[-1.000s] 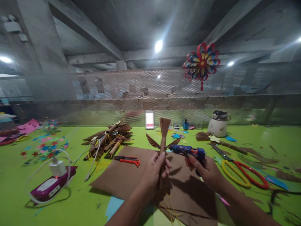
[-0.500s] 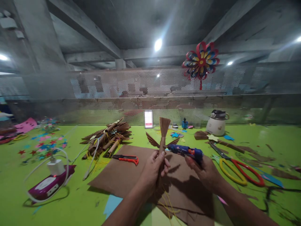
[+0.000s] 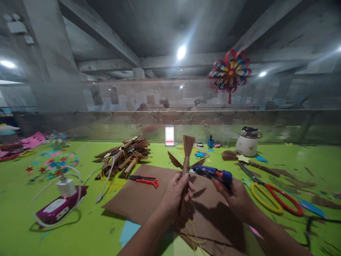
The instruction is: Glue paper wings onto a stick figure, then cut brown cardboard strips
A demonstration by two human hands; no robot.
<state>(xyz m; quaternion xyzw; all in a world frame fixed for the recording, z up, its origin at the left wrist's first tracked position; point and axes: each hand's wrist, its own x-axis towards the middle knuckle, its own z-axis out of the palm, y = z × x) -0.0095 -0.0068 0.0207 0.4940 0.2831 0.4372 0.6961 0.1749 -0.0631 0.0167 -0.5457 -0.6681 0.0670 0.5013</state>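
My left hand (image 3: 179, 190) is wrapped round the stem of a brown paper craft figure (image 3: 188, 151), held upright with a fanned pleated top and two pleated side wings. Gripped in my right hand (image 3: 234, 197) is a blue glue gun (image 3: 213, 172). Its nozzle points left and meets the stem just above my left fingers; whether glue is coming out is too small to see. Beneath both hands lies a large sheet of brown paper (image 3: 149, 202). Yellow strings (image 3: 193, 233) hang below the figure.
A red utility knife (image 3: 145, 180) lies on the sheet. Left are a pile of brown paper pieces (image 3: 125, 156), a purple power strip (image 3: 62, 208) and scattered paper stars (image 3: 50, 161). Right are scissors (image 3: 271, 202), paper scraps and a white pot (image 3: 247, 144). A mesh panel (image 3: 149, 96) stands behind.
The whole view has shifted slightly, so everything appears a little further right and lower. Both hands keep their hold, and the nozzle stays against the stem.
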